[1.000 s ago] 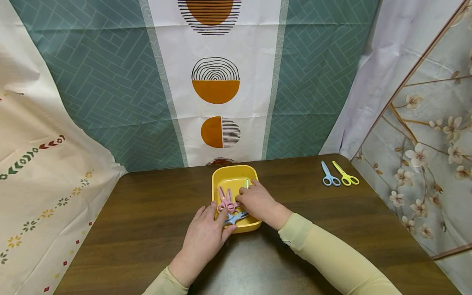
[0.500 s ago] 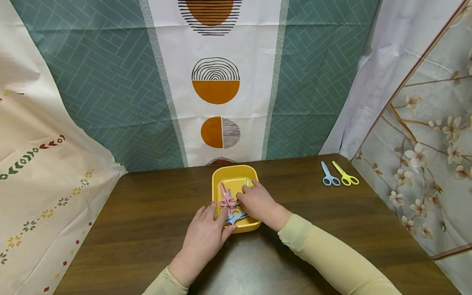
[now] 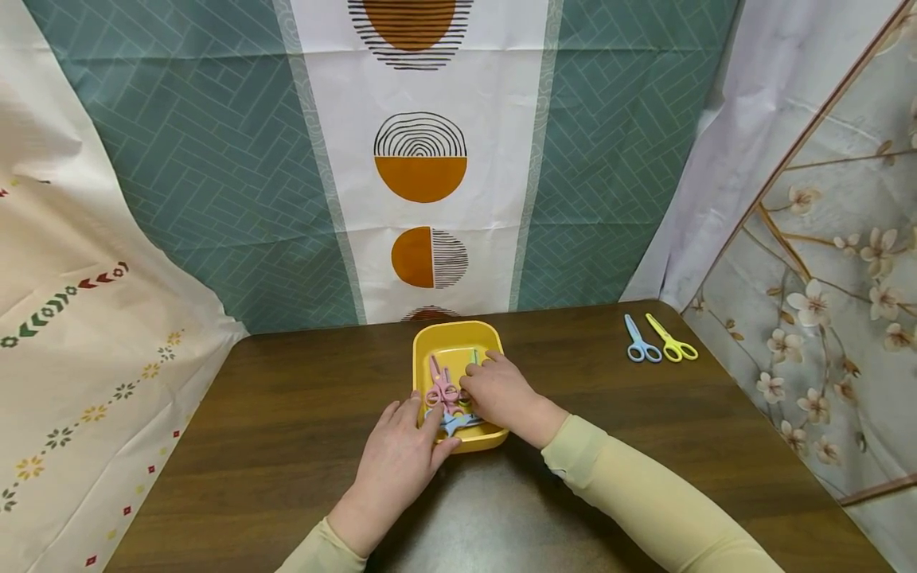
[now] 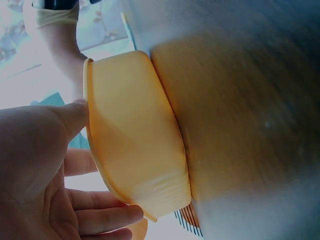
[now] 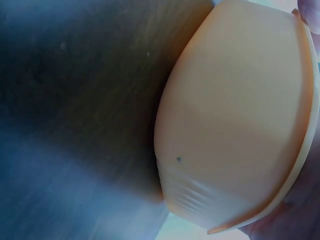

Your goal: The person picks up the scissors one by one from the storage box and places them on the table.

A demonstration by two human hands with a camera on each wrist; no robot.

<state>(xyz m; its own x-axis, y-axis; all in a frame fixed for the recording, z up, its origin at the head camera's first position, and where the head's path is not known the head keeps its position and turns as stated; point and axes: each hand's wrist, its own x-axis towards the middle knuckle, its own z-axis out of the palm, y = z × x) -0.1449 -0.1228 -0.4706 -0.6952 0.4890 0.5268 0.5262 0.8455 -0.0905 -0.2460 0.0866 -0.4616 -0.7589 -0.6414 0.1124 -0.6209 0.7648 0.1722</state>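
Note:
A yellow tray stands on the table, holding pink scissors, blue scissors at its near end and green scissors. My left hand rests over the tray's near left corner. In the left wrist view its thumb touches the rim and its other fingers reach across it, some outside the wall. My right hand reaches in over the right rim, its fingers curled at the green scissors, whose blade shows beyond them; the handle is mostly hidden. The right wrist view mainly shows the tray's outer wall.
Light blue scissors and yellow scissors lie side by side at the table's far right corner. Patterned cloths hang behind and beside the dark wooden table.
The pink scissors have shifted a little to the right, their blades closer together. The green blade has moved slightly left, and the blue scissors have turned slightly. The left hand has stayed in place.

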